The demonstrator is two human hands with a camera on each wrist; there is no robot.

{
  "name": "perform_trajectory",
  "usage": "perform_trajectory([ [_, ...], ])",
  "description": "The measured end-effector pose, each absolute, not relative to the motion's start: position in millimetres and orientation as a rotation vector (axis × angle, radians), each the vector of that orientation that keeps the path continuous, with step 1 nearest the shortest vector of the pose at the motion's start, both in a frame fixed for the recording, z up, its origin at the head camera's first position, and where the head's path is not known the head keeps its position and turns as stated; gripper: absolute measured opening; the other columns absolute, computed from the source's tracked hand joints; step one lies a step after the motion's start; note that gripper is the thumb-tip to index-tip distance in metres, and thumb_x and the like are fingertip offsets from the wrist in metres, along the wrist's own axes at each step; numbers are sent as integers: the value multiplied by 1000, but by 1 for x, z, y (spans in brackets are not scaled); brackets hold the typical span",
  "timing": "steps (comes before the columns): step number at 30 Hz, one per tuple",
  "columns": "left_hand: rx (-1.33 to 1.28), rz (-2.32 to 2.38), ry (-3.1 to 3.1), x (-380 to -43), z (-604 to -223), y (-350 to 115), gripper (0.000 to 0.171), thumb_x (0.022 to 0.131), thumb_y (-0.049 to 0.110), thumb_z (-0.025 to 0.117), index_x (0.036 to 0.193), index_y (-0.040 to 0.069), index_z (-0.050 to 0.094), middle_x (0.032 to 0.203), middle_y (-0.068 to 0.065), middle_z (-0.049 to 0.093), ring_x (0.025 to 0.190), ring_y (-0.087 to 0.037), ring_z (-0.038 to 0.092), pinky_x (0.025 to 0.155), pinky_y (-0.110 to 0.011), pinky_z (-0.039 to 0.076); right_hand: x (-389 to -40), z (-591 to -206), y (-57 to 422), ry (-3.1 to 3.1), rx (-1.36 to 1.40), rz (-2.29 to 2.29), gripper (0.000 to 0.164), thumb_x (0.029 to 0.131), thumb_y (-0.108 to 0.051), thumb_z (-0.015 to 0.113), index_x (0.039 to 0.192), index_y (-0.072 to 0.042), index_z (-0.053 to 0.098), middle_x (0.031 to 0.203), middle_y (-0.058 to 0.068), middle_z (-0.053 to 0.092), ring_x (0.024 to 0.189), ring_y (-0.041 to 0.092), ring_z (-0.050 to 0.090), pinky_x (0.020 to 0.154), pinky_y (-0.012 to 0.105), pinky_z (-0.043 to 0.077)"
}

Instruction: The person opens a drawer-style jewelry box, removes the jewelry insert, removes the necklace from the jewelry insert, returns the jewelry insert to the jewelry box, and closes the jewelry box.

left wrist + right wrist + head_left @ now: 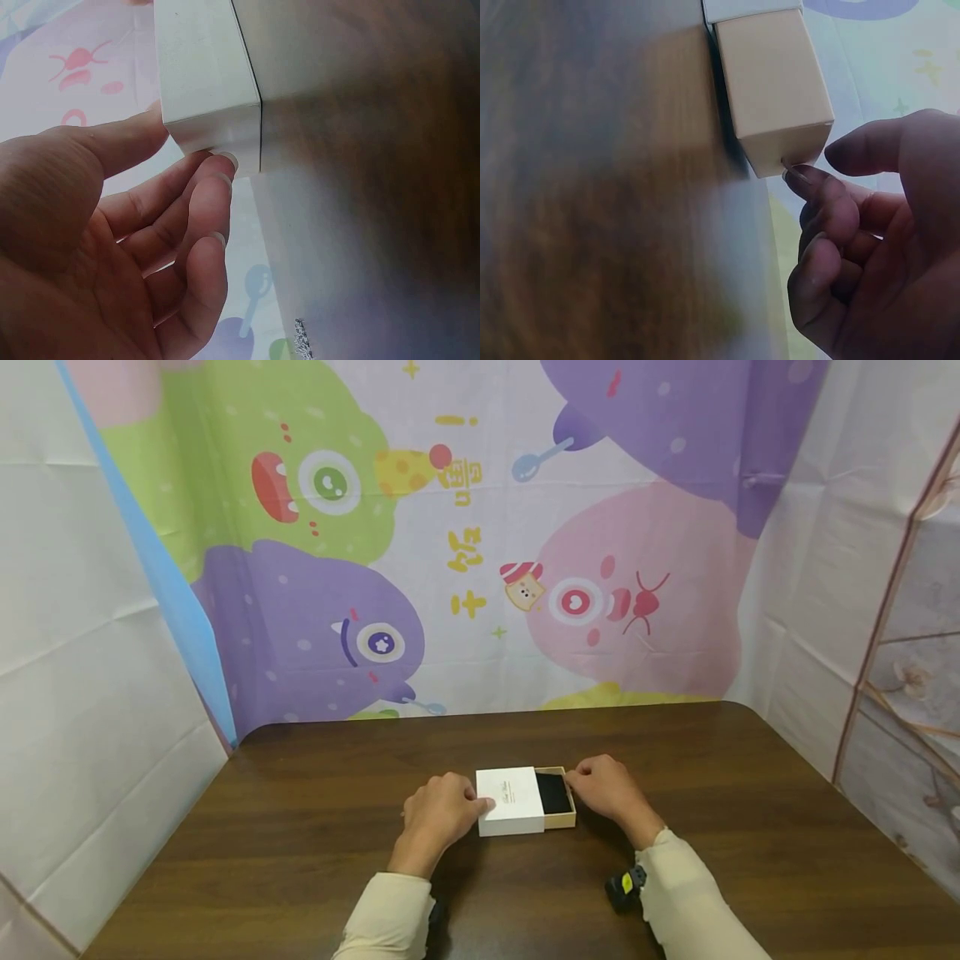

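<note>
A small white box sleeve (510,802) with fine print on top lies on the table. Its tan inner drawer (560,821) is pulled partly out to the right, and something black (553,793) shows inside. My left hand (441,814) grips the sleeve's left end, thumb on the top and fingertips against the end face (217,133). At the drawer's outer end is my right hand (607,787), its fingers curled. In the right wrist view a fingertip touches the drawer's end face (776,150), and the thumb is close to its upper edge.
The brown wooden table (300,827) runs back to a hanging cloth (480,668) printed with cartoon monsters. Pale cloth walls (90,610) stand at both sides. A black wrist device (624,889) is strapped under the right sleeve.
</note>
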State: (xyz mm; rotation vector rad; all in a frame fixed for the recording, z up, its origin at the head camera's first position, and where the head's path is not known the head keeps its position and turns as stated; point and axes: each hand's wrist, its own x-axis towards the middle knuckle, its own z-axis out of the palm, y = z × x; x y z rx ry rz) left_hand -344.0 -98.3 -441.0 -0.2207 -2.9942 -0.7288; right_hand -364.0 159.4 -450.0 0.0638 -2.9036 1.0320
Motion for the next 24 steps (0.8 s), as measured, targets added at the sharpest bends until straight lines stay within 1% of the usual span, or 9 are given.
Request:
perform_trajectory([
  [5, -224, -729, -2993, -344, -441, -98, 26, 86, 45, 76, 83, 19, 74, 72, 6, 60, 65, -18, 53, 64, -46, 44, -363, -450, 158, -2888, 106, 1076, 25, 95, -20, 62, 75, -7, 69, 62, -1, 49, 59, 17, 46, 56, 32, 37],
  [10, -225, -726, -2991, -345, -440, -98, 26, 86, 45, 76, 83, 19, 74, 74, 6, 61, 66, -18, 54, 65, -47, 44, -364, -451, 158, -2885, 145, 1096, 24, 95, -19, 62, 77, -7, 70, 59, -1, 49, 56, 16, 47, 55, 32, 39],
  [19, -223, -729, -2991, -344, -441, -98, 27, 86, 45, 76, 82, 19, 73, 72, 6, 59, 66, -19, 53, 65, -47, 44, -364, -452, 156, -2885, 137, 1176, 20, 95, -18, 62, 84, -5, 72, 59, 0, 52, 52, 15, 51, 52, 30, 42],
  [24, -221, -728, -2988, -344, -442, -98, 27, 86, 45, 76, 81, 19, 73, 72, 6, 59, 66, -19, 53, 65, -47, 44, -364, -453, 155, -2879, 176, 1200, 19, 94, -16, 61, 84, -4, 72, 60, 0, 53, 51, 15, 52, 50, 31, 43],
])
